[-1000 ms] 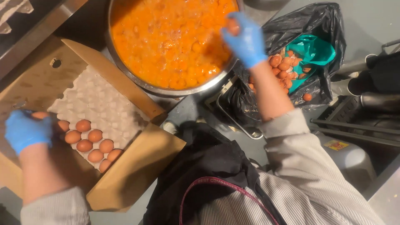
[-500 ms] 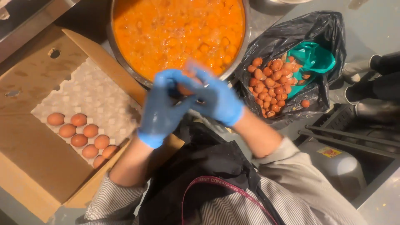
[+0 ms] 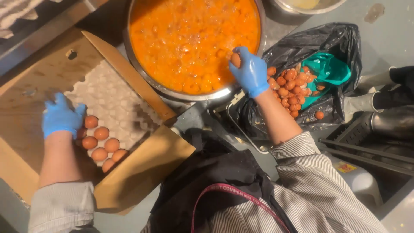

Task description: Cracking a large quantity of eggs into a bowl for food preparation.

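Egg-cracking step: your right blue-gloved hand (image 3: 251,73) pinches a brown egg (image 3: 235,59) over the steel bowl of orange yolks (image 3: 194,43); your left blue-gloved hand (image 3: 62,117) closes on eggs in the cardboard tray (image 3: 101,142) beneath it. Next, likely: split the pinched shell.

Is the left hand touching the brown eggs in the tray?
Touching. In the head view the gloved left hand lies on the brown eggs at the near corner of the egg tray, covering some, with no gap visible.

The cardboard box (image 3: 39,86) holding an egg tray (image 3: 112,99) with eggs (image 3: 101,144) lies left of the metal bowl (image 3: 172,91), and the bag (image 3: 302,47) of eggshells (image 3: 291,88) lies to its right.
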